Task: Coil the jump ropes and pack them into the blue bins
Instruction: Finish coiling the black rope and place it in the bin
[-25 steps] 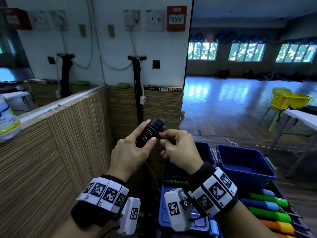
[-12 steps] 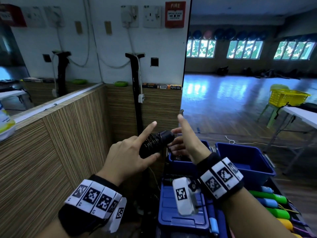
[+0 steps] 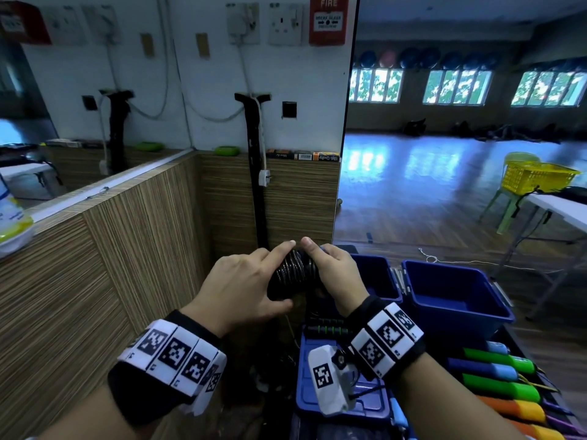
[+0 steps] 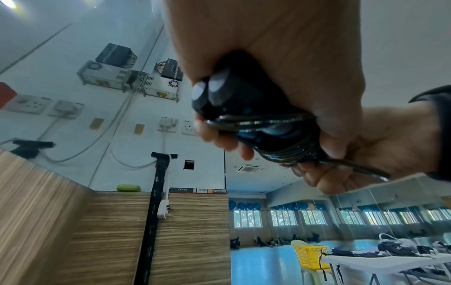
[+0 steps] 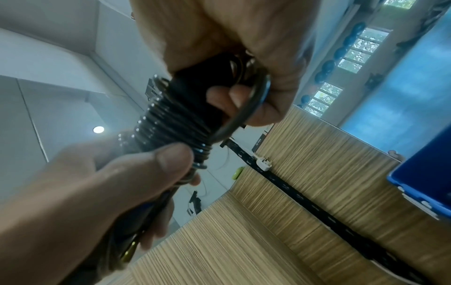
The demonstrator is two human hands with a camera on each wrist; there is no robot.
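A black jump rope (image 3: 290,274) is held in front of me, its cord wound in tight turns round its two black handles (image 4: 214,90). My left hand (image 3: 244,282) grips the handle end of the bundle, index finger stretched along the top. My right hand (image 3: 333,274) grips the other end and pinches the last loop of cord (image 5: 246,110) against it. Two blue bins stand beyond my hands: a near one (image 3: 378,274) partly hidden by my right hand, and a bare one (image 3: 451,293) to its right.
A wood-panelled wall (image 3: 127,249) closes the left side and front. A blue lid (image 3: 346,401) lies under my right wrist. Several jump ropes with coloured handles (image 3: 498,373) lie at the lower right. A white table (image 3: 559,208) and yellow basket (image 3: 536,176) stand at the far right.
My hands have come down toward the bins with the bundle. The right hand, whose fingers were spread half a second ago, now closes on the bundle's end and the last loop.
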